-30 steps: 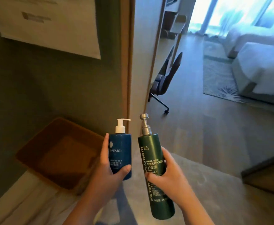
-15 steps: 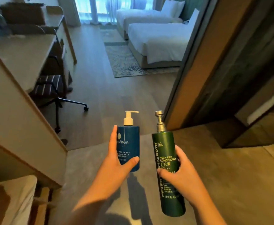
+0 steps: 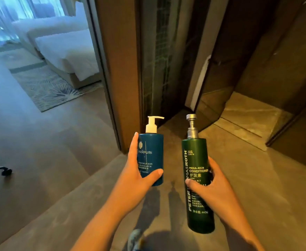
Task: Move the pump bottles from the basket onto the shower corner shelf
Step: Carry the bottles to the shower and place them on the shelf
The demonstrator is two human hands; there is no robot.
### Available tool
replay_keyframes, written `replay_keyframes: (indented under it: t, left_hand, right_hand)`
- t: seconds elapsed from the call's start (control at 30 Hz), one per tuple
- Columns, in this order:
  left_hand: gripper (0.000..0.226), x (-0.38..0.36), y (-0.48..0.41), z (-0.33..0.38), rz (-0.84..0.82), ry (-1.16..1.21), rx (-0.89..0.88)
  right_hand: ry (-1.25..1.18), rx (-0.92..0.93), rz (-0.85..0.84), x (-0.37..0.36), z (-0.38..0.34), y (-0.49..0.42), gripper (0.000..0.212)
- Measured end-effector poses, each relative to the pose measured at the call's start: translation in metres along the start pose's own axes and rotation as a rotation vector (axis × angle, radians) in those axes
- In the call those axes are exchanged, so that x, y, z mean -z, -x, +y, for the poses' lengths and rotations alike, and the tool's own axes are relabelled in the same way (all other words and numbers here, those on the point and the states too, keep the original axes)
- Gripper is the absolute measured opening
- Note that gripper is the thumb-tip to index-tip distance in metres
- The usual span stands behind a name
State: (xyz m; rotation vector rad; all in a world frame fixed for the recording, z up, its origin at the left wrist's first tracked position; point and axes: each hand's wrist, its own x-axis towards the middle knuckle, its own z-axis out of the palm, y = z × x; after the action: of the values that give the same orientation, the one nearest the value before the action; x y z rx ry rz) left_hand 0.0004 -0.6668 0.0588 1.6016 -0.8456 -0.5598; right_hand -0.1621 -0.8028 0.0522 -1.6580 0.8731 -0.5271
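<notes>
My left hand (image 3: 136,176) grips a short blue pump bottle (image 3: 152,153) with a white pump, held upright in front of me. My right hand (image 3: 212,189) grips a taller dark green conditioner bottle (image 3: 196,180) with a silver pump, also upright, just right of the blue one. Both bottles hang in the air above the grey stone floor. Neither the basket nor the shower corner shelf is in view.
A brown door frame (image 3: 119,69) stands straight ahead, with a dark glass panel (image 3: 155,57) beside it. Right of that, a glass door (image 3: 210,78) opens onto a dim tiled area (image 3: 253,113). A bed (image 3: 67,49) and patterned rug (image 3: 47,89) lie left.
My view has swung to the right: the basket, then the desk and chair, have left the frame, and the dark doorway on the right has come in. Both hands keep their bottles.
</notes>
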Motion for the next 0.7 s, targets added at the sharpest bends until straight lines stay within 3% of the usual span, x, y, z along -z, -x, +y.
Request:
replay_keyframes:
  t: [0.27,0.4,0.7]
  left_hand:
    - [0.103,-0.032,-0.123,-0.011,-0.246,0.102,-0.030]
    - [0.102,-0.037,-0.188,-0.022,-0.284,0.253,0.034]
    - [0.100,-0.110,-0.281,-0.028,-0.484,0.169,0.023]
  right_hand:
    - [-0.010,-0.017,0.132,0.026,0.003,-0.084,0.077]
    - [-0.014,-0.047,0.194,0.032,-0.011,-0.137,0.074]
    - [-0.078,-0.147,0.408,0.073,0.010,-0.188,0.064]
